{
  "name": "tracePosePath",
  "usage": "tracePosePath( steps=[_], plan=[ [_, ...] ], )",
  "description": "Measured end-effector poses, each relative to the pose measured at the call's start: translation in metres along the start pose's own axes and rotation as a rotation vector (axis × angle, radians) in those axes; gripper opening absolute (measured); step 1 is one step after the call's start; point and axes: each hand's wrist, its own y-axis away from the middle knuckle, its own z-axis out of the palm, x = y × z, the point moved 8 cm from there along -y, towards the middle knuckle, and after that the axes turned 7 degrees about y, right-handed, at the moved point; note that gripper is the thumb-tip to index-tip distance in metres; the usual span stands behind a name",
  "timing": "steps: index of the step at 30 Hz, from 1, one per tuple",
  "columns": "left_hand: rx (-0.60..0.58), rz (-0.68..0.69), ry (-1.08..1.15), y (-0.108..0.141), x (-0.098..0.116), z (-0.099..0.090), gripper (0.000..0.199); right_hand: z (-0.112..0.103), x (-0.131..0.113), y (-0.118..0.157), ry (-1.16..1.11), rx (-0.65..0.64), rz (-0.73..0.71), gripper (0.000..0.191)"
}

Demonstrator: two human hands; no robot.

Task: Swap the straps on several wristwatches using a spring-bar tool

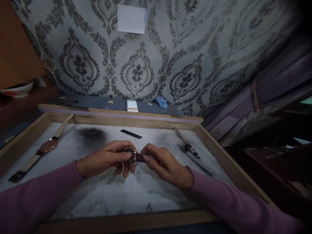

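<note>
My left hand [109, 157] pinches a wristwatch [130, 153] by its round case, thumb lying across the dark dial. A dark brown strap [139, 158] runs from the right side of the case. My right hand [164, 164] grips that strap between thumb and fingers, close to the case. A thin dark piece sticks out below the strap; I cannot make out what it is. Both hands are held above the middle of a shallow wooden tray [122, 120] with a whitish, stained bottom.
Inside the tray are a watch with a brown face [47, 146] at left, a dark flat blade [131, 134] behind my hands, and another watch [188, 148] at right. Behind the rim sit a small box [132, 105] and a blue crumpled cloth [161, 102]. A bowl [18, 89] stands far left.
</note>
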Motion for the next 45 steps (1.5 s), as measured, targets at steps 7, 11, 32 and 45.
tracePosePath(
  steps=[7, 11, 32, 45],
  plan=[
    [-0.004, 0.02, -0.008, 0.0, 0.002, 0.0, 0.023, -0.002, 0.002, 0.001, -0.012, 0.035, 0.016, 0.019],
    [0.01, 0.019, -0.023, 0.001, 0.002, -0.001, 0.024, -0.004, 0.003, 0.0, 0.0, 0.056, 0.008, 0.02],
    [0.08, 0.073, -0.052, 0.001, 0.013, -0.001, 0.032, -0.01, 0.018, -0.003, -0.066, 0.2, 0.104, 0.02],
    [0.165, 0.104, -0.429, 0.001, 0.004, -0.013, 0.039, 0.002, 0.035, -0.003, -0.32, 0.15, 0.311, 0.021]
  ],
)
